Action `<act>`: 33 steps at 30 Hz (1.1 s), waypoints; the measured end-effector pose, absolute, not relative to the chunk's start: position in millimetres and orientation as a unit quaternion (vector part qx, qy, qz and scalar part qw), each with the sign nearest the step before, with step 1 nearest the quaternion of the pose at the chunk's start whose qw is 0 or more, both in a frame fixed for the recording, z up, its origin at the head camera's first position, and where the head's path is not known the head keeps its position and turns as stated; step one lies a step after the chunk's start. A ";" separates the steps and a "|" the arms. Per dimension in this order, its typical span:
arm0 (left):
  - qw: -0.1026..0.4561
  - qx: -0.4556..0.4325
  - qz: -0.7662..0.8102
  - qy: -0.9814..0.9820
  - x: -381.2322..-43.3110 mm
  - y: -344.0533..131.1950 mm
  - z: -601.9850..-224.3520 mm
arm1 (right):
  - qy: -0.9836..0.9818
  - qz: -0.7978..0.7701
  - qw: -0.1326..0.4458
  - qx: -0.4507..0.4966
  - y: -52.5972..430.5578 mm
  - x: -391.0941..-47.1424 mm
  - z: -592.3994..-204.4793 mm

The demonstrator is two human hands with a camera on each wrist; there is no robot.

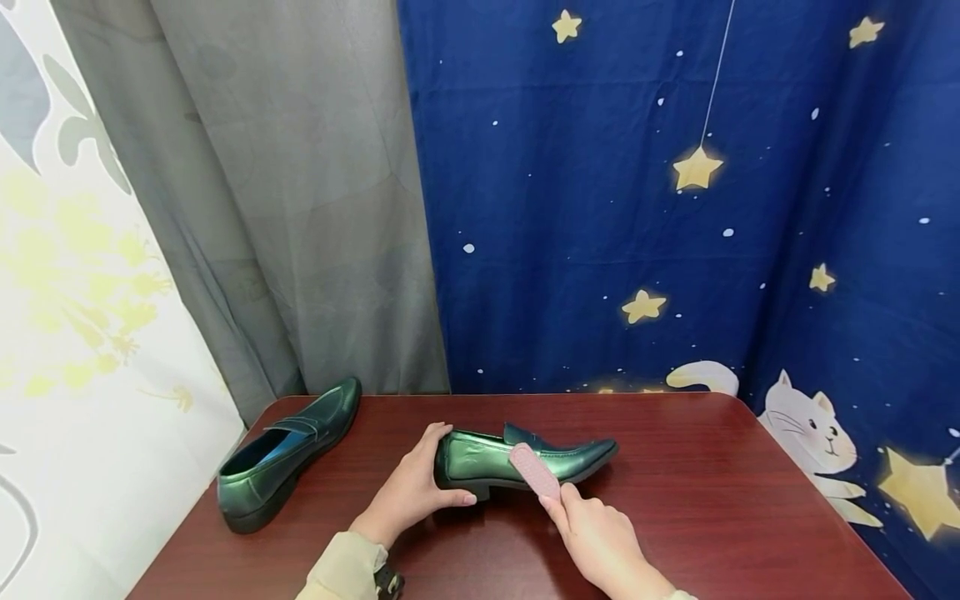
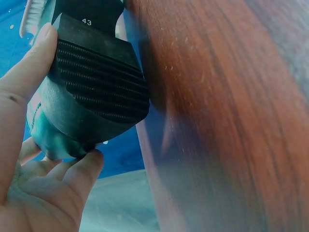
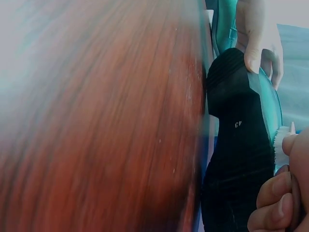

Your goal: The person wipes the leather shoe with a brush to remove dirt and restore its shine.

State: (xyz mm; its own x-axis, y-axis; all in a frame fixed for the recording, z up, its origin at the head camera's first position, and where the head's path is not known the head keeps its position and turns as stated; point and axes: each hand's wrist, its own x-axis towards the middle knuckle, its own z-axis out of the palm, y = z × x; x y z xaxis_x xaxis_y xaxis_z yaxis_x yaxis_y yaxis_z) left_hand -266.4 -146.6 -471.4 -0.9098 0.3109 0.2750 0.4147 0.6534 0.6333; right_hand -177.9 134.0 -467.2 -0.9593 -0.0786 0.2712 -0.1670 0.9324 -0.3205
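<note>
A shiny green loafer (image 1: 480, 457) is tilted on its side above the table, toe to the right. My left hand (image 1: 411, 487) grips its heel, the thumb on the sole's heel block and the fingers behind the back. In the left wrist view the ridged heel (image 2: 101, 77) shows, with the number 43 on the sole. My right hand (image 1: 600, 537) holds a pink-backed brush (image 1: 536, 471) by its handle. White bristles (image 3: 281, 147) touch the shoe's side in the right wrist view. The handle is mostly hidden in that hand.
A second green loafer (image 1: 292, 450) stands on the left of the dark red wooden table (image 1: 720, 483), toe pointing to the back. Behind the table hang a grey curtain (image 1: 322, 208) and a blue star-patterned curtain (image 1: 562, 208).
</note>
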 end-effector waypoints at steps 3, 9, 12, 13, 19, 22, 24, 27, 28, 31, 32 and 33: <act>0.067 -0.198 -0.365 -0.907 -266.2 -147.3 -469.7 | -0.975 0.176 0.123 0.058 138.6 -177.4 -468.0; 0.054 -0.196 -0.362 -0.910 -266.7 -149.0 -467.4 | -0.977 0.185 0.102 0.042 147.1 -176.0 -467.2; 0.048 -0.191 -0.364 -0.910 -266.9 -148.7 -467.8 | -0.977 0.188 0.095 0.038 151.0 -175.7 -466.5; 0.048 -0.192 -0.364 -0.910 -267.1 -148.5 -468.2 | -0.977 0.189 0.095 0.036 152.1 -175.5 -466.3; 0.049 -0.194 -0.364 -0.910 -267.0 -147.4 -468.7 | -0.976 0.190 0.099 0.030 158.5 -174.6 -466.7; 0.050 -0.193 -0.362 -0.910 -266.6 -147.3 -468.6 | -0.977 0.192 0.091 0.026 162.7 -174.8 -466.6; 0.050 -0.194 -0.362 -0.910 -266.4 -147.2 -468.5 | -0.977 0.196 0.078 0.022 165.7 -175.1 -466.1; 0.051 -0.196 -0.359 -0.911 -265.8 -146.9 -467.9 | -0.977 0.204 0.060 0.015 170.4 -175.2 -464.6; 0.050 -0.196 -0.357 -0.912 -265.4 -146.8 -467.4 | -0.977 0.207 0.055 0.012 171.9 -175.0 -464.2; 0.056 -0.198 -0.346 -0.915 -264.7 -146.5 -465.9 | -0.977 0.207 0.052 0.005 176.4 -174.7 -463.9; 0.058 -0.198 -0.341 -0.917 -264.7 -146.5 -465.5 | -0.977 0.205 0.053 0.004 177.8 -174.6 -464.0; 0.064 -0.198 -0.336 -0.919 -264.9 -146.5 -465.3 | -0.978 0.203 0.055 0.004 179.0 -174.7 -464.3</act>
State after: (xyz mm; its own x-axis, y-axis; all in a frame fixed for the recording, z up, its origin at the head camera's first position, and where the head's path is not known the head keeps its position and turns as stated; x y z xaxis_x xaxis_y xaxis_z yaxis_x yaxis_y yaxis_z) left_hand -264.9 -146.5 -465.3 -0.9136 0.3205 0.2503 0.4064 0.6956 0.5924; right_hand -174.7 179.0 -464.3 -0.9939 0.0141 0.1094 -0.0306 0.9175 -0.3965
